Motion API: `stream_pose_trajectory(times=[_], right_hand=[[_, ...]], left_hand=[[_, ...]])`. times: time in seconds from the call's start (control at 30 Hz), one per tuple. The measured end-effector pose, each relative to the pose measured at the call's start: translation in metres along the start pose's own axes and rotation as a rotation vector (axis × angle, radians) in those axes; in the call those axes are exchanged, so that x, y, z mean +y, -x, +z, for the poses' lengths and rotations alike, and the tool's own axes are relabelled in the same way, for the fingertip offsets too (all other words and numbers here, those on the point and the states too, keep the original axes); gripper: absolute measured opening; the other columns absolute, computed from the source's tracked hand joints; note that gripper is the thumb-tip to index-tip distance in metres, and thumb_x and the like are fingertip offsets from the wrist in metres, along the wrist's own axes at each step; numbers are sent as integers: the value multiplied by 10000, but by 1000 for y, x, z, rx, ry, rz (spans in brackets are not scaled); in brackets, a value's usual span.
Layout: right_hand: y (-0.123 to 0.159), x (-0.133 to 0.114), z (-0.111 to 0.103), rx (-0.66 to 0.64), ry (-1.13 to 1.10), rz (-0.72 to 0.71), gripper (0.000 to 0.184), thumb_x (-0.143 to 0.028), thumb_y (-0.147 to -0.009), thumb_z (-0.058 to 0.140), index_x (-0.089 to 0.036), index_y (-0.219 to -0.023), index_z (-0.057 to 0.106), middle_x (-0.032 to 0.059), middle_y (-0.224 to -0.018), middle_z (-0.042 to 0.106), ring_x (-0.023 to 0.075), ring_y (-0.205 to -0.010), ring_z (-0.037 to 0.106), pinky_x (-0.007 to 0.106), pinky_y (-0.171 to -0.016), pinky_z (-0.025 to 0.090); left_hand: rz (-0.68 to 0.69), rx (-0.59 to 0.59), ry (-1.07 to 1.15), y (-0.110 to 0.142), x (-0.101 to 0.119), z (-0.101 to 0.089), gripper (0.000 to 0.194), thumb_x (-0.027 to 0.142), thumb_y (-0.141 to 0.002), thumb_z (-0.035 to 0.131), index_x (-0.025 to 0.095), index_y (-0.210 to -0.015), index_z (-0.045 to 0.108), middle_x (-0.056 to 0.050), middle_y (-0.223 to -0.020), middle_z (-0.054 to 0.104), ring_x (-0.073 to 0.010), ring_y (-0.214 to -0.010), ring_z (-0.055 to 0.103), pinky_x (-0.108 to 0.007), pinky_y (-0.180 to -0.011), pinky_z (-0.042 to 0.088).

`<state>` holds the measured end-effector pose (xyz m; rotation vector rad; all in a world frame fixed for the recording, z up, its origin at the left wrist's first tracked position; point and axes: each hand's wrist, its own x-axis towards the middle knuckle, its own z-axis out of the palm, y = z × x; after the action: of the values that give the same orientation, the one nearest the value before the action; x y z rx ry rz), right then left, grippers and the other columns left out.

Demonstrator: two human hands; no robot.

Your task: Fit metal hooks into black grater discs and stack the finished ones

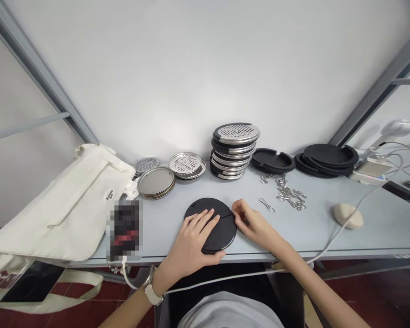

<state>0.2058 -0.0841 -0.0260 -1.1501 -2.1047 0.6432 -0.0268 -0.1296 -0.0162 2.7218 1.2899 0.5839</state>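
A round black disc [225, 230] lies face down or flat near the table's front edge, with a thin slit or wire line across it. My left hand [193, 239] rests on the disc, fingers spread flat and thumb along its near edge. At the disc's right rim, my right hand [251, 223] pinches a small metal hook [231, 209], mostly hidden by the fingertips. Several loose metal hooks [291, 197] lie to the right, and a single metal hook [267, 204] lies nearer the disc.
Behind stand a stack of perforated metal discs with black rims [233, 155], grey metal plates [156, 181], grater-like discs [185, 164] and black rings [326, 159]. A white bag [61, 205] is left. A beige rounded object [348, 215] and white cable [358, 202] lie right.
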Motion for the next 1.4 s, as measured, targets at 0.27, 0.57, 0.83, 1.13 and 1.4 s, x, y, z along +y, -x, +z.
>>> stream_pose_trajectory(times=[0.27, 0.57, 0.83, 1.13, 1.4], right_hand=[[-1, 2, -2, 57, -36, -22, 129, -267, -998, 393, -223, -1013, 513, 67, -949, 629, 198, -870, 616, 334, -801, 494], [-2, 0, -5, 88, 12, -66, 187, -262, -988, 429, -216, -1001, 610, 81, -930, 634, 218, -894, 623, 363, -815, 518], [-3, 1, -4, 36, -7, -81, 299, -254, -992, 397, -229, -1209, 601, 100, -1086, 681, 225, -998, 645, 381, -887, 517], [0, -3, -9, -63, -63, 6, 330, -325, -987, 432, -193, -1260, 563, 30, -798, 641, 161, -674, 587, 282, -668, 487], [-1, -2, -7, -71, -77, 12, 322, -319, -994, 409, -194, -1262, 534, 4, -755, 594, 151, -649, 559, 265, -641, 454]], left_hand=[[3, 5, 0, 0, 0, 1, 814, 428, -772, 696, 216, -1478, 351, -89, -1538, 358, -291, -1381, 370, -450, -1109, 319], [0, 3, 0, 1, 0, 0, 803, 427, -773, 691, 214, -1473, 360, -93, -1535, 362, -293, -1378, 375, -458, -1109, 319], [-3, -4, 0, 0, 0, 1, 811, 429, -773, 692, 214, -1478, 352, -86, -1543, 348, -289, -1385, 364, -455, -1116, 308], [-3, -9, -10, 0, 0, 0, 810, 431, -774, 693, 205, -1476, 358, -83, -1547, 341, -284, -1389, 355, -443, -1119, 307], [5, 0, -12, 0, 0, 0, 807, 431, -775, 696, 201, -1473, 363, -92, -1538, 358, -292, -1382, 365, -445, -1112, 315]])
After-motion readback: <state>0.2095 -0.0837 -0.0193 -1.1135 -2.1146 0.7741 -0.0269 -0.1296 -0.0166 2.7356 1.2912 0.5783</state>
